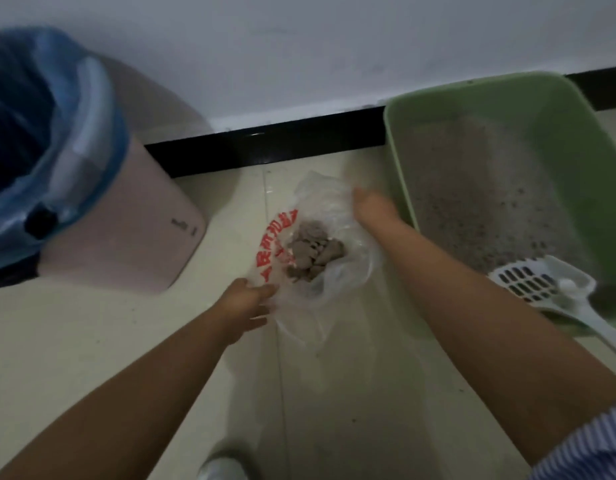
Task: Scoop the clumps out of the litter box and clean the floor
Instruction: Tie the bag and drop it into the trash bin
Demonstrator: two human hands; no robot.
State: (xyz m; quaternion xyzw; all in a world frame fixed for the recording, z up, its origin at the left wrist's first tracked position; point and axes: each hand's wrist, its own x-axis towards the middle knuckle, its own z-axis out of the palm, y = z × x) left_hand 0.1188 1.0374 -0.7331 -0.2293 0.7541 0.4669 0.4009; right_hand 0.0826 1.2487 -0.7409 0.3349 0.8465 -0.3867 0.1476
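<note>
Two bare arms reach over the floor; left hand grips the plastic bag's near edge; right hand at its far edge, grip impossible to tell; clumps inside bag; scoop on near rim of litter box; pink bin far left by the wall.

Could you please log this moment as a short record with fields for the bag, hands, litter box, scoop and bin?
bag: clear plastic bag with red print, on the pale tiled floor, holding grey-brown litter clumps
left hand: at the bag's near edge, grip unclear
right hand: at the bag's far edge, fingers blurred
litter box: green plastic tray with grey litter, right of the bag
scoop: white slotted plastic scoop resting in the tray's near corner
bin: pink bin with blue liner, left
</note>
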